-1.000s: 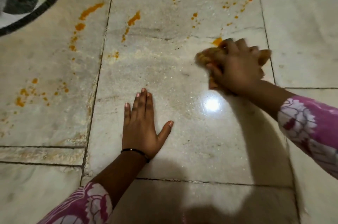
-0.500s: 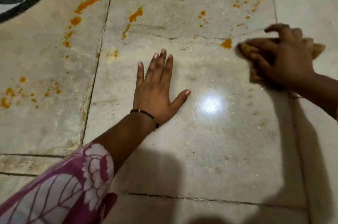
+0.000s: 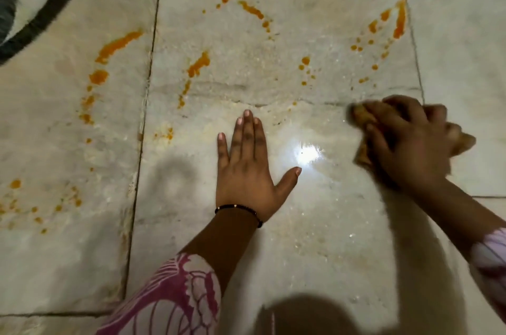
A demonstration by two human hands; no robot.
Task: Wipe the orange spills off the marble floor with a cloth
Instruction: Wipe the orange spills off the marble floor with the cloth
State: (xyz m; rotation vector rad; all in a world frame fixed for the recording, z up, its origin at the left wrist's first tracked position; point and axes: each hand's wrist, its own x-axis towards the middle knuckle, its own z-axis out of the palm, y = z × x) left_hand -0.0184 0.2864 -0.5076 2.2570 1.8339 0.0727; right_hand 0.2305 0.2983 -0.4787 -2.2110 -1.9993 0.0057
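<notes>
My left hand [image 3: 247, 170] lies flat on the marble floor [image 3: 315, 238], fingers straight and thumb spread out. My right hand [image 3: 408, 143] grips a crumpled, orange-stained cloth [image 3: 361, 118] and presses it on the floor at the right edge of the central slab. Most of the cloth is hidden under the fingers; one corner [image 3: 465, 141] sticks out on the right. Orange spills lie beyond both hands: a streak [image 3: 400, 21] at the far right, drops [image 3: 305, 60] in the middle, a streak [image 3: 198, 65] left of centre and a long trail [image 3: 117, 45] on the left slab.
More orange spots [image 3: 35, 206] dot the left slab near its front. A dark curved inlay [image 3: 46, 14] crosses the far left corner. A bright light reflection [image 3: 306, 155] shines on wet marble between my hands. My shadow falls over the near floor.
My right hand has swept the cloth to the right and then a little back left, and the orange blob in front of it is gone. My left hand moved forward and stays flat.
</notes>
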